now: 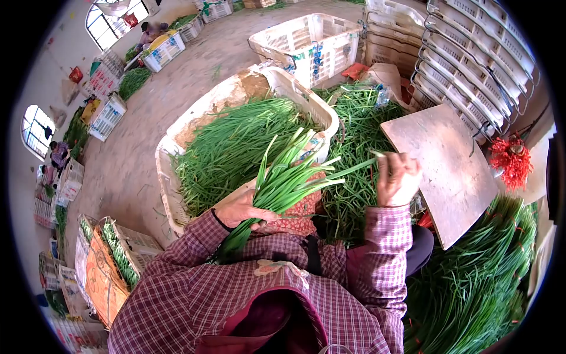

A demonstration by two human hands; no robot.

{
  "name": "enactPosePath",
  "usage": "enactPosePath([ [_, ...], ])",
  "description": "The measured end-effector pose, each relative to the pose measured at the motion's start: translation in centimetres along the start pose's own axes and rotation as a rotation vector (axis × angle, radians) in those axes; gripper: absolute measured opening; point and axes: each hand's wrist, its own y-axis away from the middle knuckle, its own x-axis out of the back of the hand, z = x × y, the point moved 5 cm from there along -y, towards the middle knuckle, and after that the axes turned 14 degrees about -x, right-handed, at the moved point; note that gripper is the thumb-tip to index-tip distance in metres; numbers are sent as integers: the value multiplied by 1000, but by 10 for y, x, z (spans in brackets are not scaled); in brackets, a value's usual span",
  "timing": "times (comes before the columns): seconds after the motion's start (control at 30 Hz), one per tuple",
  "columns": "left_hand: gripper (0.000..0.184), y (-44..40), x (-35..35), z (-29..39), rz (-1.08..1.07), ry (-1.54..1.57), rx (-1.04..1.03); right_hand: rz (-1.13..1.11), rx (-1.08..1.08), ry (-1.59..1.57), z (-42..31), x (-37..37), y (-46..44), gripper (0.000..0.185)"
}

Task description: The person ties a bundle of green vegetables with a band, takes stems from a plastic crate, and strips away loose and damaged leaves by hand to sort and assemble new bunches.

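Observation:
My left hand (244, 212) is wrapped around a bunch of garlic chives (289, 183), its pale stem ends pointing up and to the right and its leaves hanging down by my sleeve. To the right of the bunch is my raised right hand (398, 179), with fingers closed in a pinch. A single chive stalk (359, 167) runs between the bunch and those fingers. Just beyond the bunch, a white plastic crate (164, 177) holds a heap of loose chives (236, 133). Loose, tangled leaves (354, 130) lie on the ground beside the crate.
A flat board (445, 177) lies at my right, above banded chives (477, 289). Red rubber bands (510, 162) hang beyond it. Stacked crates (466, 65) rise at the back right, near another white crate (306, 44). Other people (60, 153) sit among crates along the left wall.

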Motion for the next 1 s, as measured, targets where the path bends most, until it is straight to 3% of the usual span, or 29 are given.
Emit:
enactPosePath([
  [0.03, 56, 3, 4, 0, 41, -46, 20, 77, -7, 118, 24, -2, -8, 23],
  [0.13, 60, 2, 11, -9, 36, -80, 32, -83, -55, 414, 31, 11, -14, 37],
  [0.17, 73, 1, 9, -8, 7, -111, 28, -77, 13, 309, 15, 17, -13, 40],
  [0.23, 78, -2, -1, -1, 8, -134, 7, -142, 100, 4, -27, 26, -7, 43],
  [0.33, 89, -7, -14, 3, -2, -162, -47, -185, 231, -176, -79, 21, 12, 31],
  [0.4, 84, -7, -22, 11, -24, -218, -40, -210, 247, -174, -92, 12, 18, 24],
  [0.43, 70, -9, -13, -5, -101, -291, 22, -206, 246, -174, -89, 7, 18, 24],
  [0.5, 60, -10, -11, -10, -86, -242, -27, -148, 211, -77, -75, -5, 14, 17],
  [0.63, 37, -4, -16, 2, -16, -123, -129, 109, 69, 150, 3, 7, -21, 19],
  [0.67, 37, -4, -17, 4, -12, -122, -131, 63, 36, 258, 15, 14, -23, 20],
  [0.73, 37, -6, -17, 4, 1, -201, -69, 7, 56, 138, 0, 30, -20, 25],
  [0.8, 37, -12, -19, -1, -28, -210, -47, -243, -76, -320, -27, 30, -8, 29],
  [0.83, 36, -14, -21, -4, -52, -222, -28, -283, 15, -447, -47, 31, -1, 28],
  [0.87, 36, -15, -23, -5, -54, -222, -27, -415, -96, -540, -60, 29, 7, 25],
  [0.93, 18, -19, -29, 0, -39, -268, -108, -456, -80, -661, -72, 13, 15, 22],
  [1.0, 19, -22, -36, 7, -40, -288, -126, -404, 41, -696, -84, 7, 21, 7],
])
